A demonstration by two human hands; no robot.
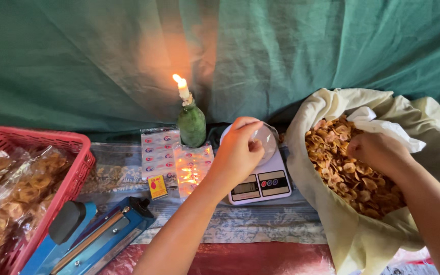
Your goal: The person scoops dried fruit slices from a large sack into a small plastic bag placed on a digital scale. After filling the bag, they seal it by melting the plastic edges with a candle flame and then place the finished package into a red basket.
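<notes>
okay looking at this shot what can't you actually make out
- Head view: the scale's display is too small to read.
- Whatever the left hand holds over the scale's clear bowl: hidden by the fingers.
- The right hand's grip inside the sack of chips: hidden.
- Red basket: cut off by the left edge.

— What is worn on the arms seen from the head camera?
— Nothing; the left hand (236, 153) and right hand (375, 151) are bare, forearms uncovered to the frame's lower edge; no sleeve shows.
— Any rings, watch, bands?
— None visible; fingernails look short and unpainted.
</notes>
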